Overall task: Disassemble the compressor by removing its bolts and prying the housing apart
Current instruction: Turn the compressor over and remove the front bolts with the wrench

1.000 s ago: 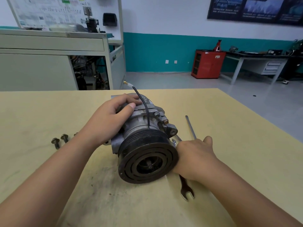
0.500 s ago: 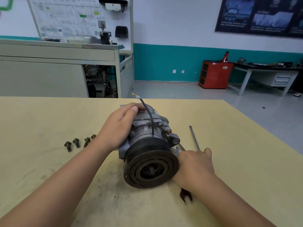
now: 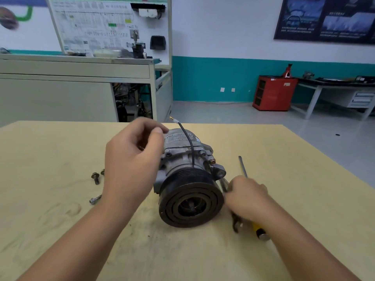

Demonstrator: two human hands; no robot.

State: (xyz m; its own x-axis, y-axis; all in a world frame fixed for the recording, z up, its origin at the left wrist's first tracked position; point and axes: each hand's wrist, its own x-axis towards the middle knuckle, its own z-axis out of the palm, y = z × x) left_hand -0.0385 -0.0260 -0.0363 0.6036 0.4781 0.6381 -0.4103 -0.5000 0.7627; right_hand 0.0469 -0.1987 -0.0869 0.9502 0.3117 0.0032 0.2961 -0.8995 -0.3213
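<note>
In a workshop, the compressor (image 3: 186, 159) is lying on its side mid-bench (image 3: 284, 179). The left hand (image 3: 132, 159) is hovering with curled fingers over it. The right hand (image 3: 245, 197) is blurring over a wrench (image 3: 235, 224) and screwdriver (image 3: 242, 167). I cannot tell either grip. Pressing the housing down should be keeping the wrench square.

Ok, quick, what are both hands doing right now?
Left hand: curled above the compressor; whether it holds anything cannot be told.
Right hand: grips the wrench.
</note>
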